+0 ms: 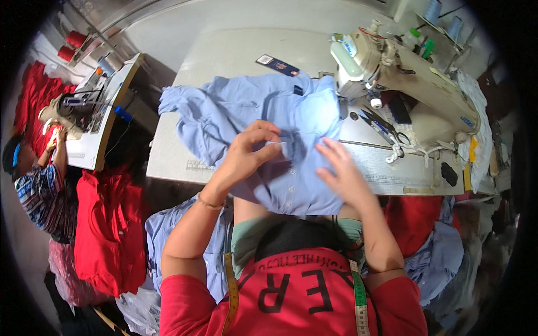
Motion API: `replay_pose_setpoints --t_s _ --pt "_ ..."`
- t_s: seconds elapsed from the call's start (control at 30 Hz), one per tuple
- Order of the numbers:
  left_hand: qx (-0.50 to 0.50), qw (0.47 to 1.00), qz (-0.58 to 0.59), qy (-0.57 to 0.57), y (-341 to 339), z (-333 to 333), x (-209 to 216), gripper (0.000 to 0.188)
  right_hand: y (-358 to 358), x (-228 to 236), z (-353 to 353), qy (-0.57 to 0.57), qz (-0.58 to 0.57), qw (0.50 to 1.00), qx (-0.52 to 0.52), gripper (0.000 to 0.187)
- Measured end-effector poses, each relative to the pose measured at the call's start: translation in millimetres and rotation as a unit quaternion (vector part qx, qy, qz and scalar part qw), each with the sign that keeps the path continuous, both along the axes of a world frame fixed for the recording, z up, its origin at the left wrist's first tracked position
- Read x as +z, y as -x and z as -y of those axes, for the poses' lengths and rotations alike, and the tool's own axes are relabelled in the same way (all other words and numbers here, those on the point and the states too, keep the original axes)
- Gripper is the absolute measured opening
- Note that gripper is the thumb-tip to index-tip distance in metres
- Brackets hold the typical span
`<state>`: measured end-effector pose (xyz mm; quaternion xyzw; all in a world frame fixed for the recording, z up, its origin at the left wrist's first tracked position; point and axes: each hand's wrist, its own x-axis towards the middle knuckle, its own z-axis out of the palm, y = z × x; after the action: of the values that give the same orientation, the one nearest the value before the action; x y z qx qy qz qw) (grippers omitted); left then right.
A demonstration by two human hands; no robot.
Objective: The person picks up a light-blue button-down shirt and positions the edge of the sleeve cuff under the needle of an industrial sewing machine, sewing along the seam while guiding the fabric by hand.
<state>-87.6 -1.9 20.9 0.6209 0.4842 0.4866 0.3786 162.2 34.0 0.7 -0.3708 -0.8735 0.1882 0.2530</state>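
A light blue buttoned shirt (224, 106) lies across the sewing table and hangs over its front edge onto my lap. My left hand (249, 148) is over the middle of the shirt, thumb and fingers curled together in a pinch at a fold of its cloth. At the shirt's right edge is my right hand (343, 173), slightly blurred, its fingers spread and holding nothing. The sewing machine (392, 73) stands at the right, its head beside the shirt's far right corner. Bright light falls on the cloth near it.
Scissors (386, 126) and a dark phone (399, 109) lie under the machine arm. A dark printed tag (277, 65) rests beyond the shirt. At left, another person works at a second sewing machine (64, 115). Red garments (109, 235) hang beside me; thread cones (431, 11) stand far right.
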Motion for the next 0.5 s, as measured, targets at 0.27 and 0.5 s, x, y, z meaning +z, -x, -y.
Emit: replay_pose_setpoints --t_s 0.27,0.5 --pt "0.019 0.98 -0.081 -0.181 14 -13 55 0.009 165 -52 -38 -0.075 -0.084 0.993 0.028 0.048" --pt "-0.004 0.989 -0.06 -0.138 -12 -71 53 0.008 98 2 -33 0.387 -0.541 0.744 0.067 0.038"
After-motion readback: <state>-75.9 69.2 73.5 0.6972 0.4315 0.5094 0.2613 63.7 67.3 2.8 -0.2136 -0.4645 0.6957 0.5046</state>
